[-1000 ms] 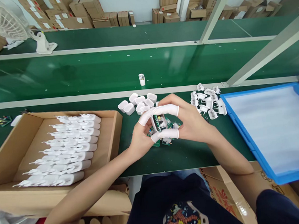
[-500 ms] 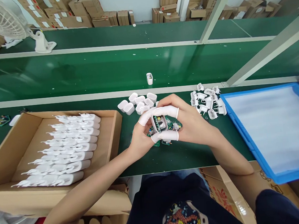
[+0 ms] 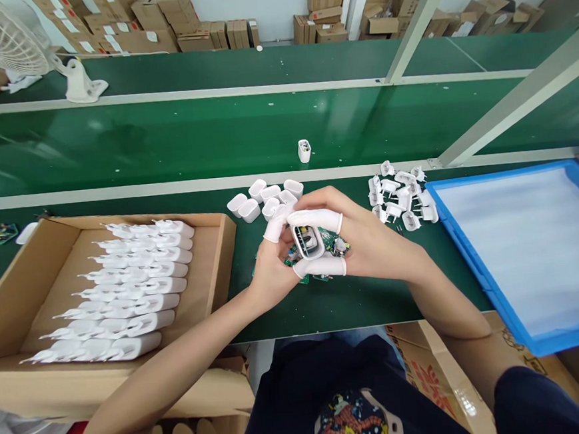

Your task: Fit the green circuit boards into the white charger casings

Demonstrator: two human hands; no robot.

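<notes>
Over the middle of the bench, my right hand [image 3: 356,238] grips a white charger housing [image 3: 309,243] between thumb and fingers in white finger cots. Its open end faces me, and a circuit board with components sits inside. My left hand [image 3: 273,258] is curled around the housing's left side, with a cot-covered digit at its upper left corner; some left fingers are hidden behind it. Green circuit boards [image 3: 335,241] lie beneath and behind the hands, partly covered. Just beyond is a group of empty white housings [image 3: 249,211]. White plug caps with prongs [image 3: 405,198] lie to the right.
A cardboard box [image 3: 225,259] on the left holds rows of white chargers [image 3: 144,286]. At right lies a blue-rimmed tray [image 3: 474,276]. A single white housing [image 3: 304,151] stands on the green belt [image 3: 188,141] behind a pale rail. A slanted metal post [image 3: 511,102] rises at right.
My left hand's covered digit has drawn back from over the opening to the housing's upper left corner. The lone housing on the belt has shifted right, along with the belt's specks.
</notes>
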